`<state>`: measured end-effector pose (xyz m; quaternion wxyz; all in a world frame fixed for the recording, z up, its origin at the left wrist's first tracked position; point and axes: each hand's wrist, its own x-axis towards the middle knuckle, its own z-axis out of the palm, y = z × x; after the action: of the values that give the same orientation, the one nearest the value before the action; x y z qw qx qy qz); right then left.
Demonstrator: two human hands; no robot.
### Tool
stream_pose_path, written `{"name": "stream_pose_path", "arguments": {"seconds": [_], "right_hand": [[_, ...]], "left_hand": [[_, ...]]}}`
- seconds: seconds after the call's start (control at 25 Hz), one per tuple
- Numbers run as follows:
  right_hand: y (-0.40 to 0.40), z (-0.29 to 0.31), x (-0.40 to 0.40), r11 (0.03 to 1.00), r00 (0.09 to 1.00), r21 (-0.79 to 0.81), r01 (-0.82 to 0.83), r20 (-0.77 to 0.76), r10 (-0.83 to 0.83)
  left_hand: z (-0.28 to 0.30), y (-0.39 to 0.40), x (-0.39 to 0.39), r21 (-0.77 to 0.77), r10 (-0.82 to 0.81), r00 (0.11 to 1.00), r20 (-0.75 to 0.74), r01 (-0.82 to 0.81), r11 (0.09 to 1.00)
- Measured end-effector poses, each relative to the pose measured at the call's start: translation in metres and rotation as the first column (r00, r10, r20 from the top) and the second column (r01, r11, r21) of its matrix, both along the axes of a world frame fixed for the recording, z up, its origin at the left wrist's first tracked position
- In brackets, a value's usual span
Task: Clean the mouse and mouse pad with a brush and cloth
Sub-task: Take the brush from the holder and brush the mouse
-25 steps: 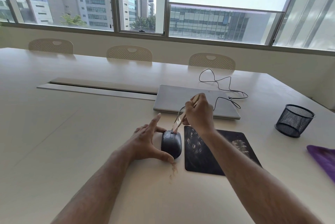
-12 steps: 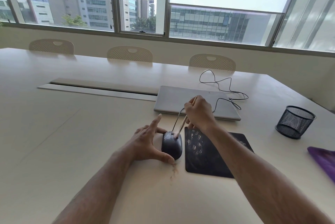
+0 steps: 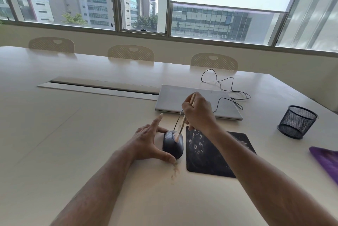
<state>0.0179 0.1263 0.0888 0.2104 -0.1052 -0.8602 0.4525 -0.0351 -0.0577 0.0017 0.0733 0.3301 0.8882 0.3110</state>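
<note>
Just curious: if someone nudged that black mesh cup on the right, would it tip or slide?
The mesh cup probably slides easily: open wire mesh looks light, and the table looks smooth. It looks squat and stands upright, so tipping seems unlikely.

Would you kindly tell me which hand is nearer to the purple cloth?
Right. The right hand holds the brush above the mouse, on the side toward the purple cloth; the left hand steadies the mouse's far side.
</note>
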Motion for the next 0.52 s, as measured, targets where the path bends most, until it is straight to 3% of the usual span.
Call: {"name": "stream_pose_path", "arguments": {"seconds": [0.2, 0.28, 0.4, 0.52], "right_hand": [[0.014, 0.004, 0.001, 0.999, 0.998, 0.013, 0.047, -0.034, -0.047], [0.025, -0.001, 0.0, 0.991, 0.992, 0.108, 0.082, -0.109, -0.07], [0.032, -0.013, 0.001, 0.959, 0.992, 0.282, -0.001, -0.121, 0.036], [0.033, -0.017, 0.011, 0.935, 0.975, 0.329, -0.13, -0.13, 0.181]], "left_hand": [[0.0, 0.0, 0.0, 0.003, -0.011, 1.0, -0.005, 0.011, 1.0], [-0.001, -0.001, -0.001, 0.007, -0.011, 1.0, -0.003, 0.011, 1.0], [-0.003, -0.002, -0.003, 0.009, -0.013, 1.0, -0.008, 0.013, 1.0], [-0.004, -0.002, -0.003, 0.008, -0.007, 1.0, -0.017, 0.007, 1.0]]}}
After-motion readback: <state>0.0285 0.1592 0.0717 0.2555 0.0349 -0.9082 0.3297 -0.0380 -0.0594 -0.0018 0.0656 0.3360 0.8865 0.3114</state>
